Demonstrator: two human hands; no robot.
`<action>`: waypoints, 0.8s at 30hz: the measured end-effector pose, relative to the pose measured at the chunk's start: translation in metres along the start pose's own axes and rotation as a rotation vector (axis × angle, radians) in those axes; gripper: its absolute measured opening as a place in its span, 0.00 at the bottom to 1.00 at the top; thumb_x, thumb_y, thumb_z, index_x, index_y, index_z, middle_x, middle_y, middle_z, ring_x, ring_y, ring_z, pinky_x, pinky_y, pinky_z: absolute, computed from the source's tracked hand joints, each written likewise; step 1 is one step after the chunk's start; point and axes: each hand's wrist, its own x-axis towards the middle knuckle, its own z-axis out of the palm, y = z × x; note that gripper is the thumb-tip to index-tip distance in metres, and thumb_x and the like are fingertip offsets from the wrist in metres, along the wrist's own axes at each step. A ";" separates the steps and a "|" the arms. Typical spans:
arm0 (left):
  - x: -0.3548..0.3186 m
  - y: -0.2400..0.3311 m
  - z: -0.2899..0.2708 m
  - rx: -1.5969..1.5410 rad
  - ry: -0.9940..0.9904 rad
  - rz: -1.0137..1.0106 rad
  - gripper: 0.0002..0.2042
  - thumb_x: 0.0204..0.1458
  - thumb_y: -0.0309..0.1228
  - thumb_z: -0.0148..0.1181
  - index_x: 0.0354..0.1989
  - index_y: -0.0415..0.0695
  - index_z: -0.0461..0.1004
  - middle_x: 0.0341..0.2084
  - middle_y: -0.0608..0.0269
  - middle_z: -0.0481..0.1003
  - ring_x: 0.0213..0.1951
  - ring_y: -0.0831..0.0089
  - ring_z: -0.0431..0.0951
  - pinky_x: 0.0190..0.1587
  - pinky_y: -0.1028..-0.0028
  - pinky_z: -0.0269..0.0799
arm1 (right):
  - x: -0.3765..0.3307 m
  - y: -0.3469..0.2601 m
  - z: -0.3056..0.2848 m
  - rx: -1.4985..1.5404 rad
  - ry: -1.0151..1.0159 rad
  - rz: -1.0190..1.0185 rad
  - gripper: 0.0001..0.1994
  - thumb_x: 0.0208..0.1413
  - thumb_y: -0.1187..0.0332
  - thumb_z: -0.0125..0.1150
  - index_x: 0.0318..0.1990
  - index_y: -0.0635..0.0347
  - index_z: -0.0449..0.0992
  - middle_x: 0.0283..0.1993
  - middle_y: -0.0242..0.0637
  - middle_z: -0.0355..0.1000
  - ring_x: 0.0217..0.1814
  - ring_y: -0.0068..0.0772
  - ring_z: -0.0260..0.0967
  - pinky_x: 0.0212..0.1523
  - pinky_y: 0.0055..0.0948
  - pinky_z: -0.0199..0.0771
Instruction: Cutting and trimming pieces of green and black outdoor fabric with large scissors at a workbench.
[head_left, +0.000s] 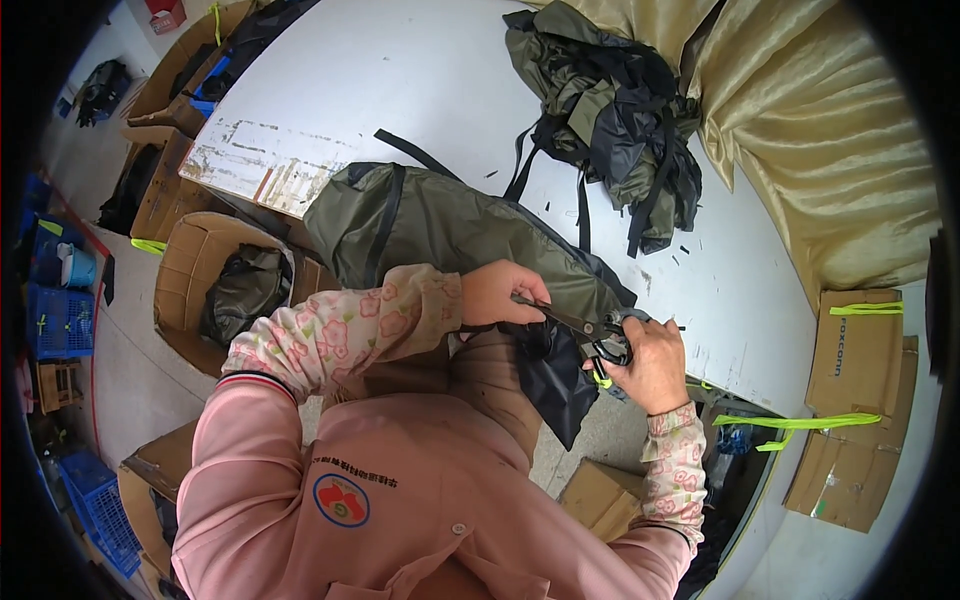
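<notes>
An olive-green fabric bag with black trim lies across the table's near edge. A black fabric flap hangs from it below the edge. My left hand is closed in a pinch on dark material at the bag's near side. My right hand is closed round the black handles of a pair of scissors. Their blades point left toward my left fingertips, close against the bag. How far the blades are apart is hard to make out, and the exact spot between my left fingers is partly hidden.
A heap of olive and black bags with straps lies on the far part of the white table. Dark thread scraps lie near it. Cardboard boxes stand at left, blue crates beyond. A gold curtain hangs at right.
</notes>
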 end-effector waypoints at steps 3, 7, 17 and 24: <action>0.000 0.002 0.000 0.032 -0.002 -0.041 0.08 0.49 0.28 0.62 0.36 0.39 0.74 0.25 0.70 0.73 0.30 0.85 0.69 0.35 0.81 0.65 | -0.001 0.001 0.000 0.015 0.026 -0.014 0.23 0.32 0.52 0.73 0.28 0.59 0.71 0.20 0.37 0.68 0.27 0.40 0.67 0.35 0.36 0.60; 0.000 0.002 -0.002 -0.014 -0.006 -0.064 0.10 0.47 0.29 0.63 0.36 0.38 0.75 0.28 0.66 0.76 0.33 0.82 0.72 0.38 0.79 0.67 | -0.005 0.006 0.002 0.005 0.002 -0.010 0.22 0.31 0.52 0.73 0.25 0.59 0.71 0.17 0.37 0.67 0.24 0.41 0.66 0.33 0.37 0.61; 0.005 -0.012 0.006 -0.018 -0.009 0.088 0.10 0.48 0.30 0.63 0.36 0.39 0.75 0.31 0.66 0.76 0.35 0.81 0.73 0.41 0.78 0.68 | 0.012 -0.022 0.036 0.704 0.159 0.231 0.18 0.36 0.64 0.76 0.28 0.61 0.70 0.21 0.37 0.68 0.24 0.30 0.66 0.32 0.28 0.67; -0.063 0.018 -0.048 0.555 0.407 0.354 0.11 0.46 0.30 0.64 0.36 0.42 0.73 0.34 0.61 0.74 0.39 0.66 0.72 0.43 0.70 0.66 | 0.023 -0.029 0.072 1.066 0.064 0.202 0.11 0.45 0.81 0.66 0.31 0.61 0.68 0.26 0.24 0.65 0.28 0.13 0.59 0.28 0.17 0.62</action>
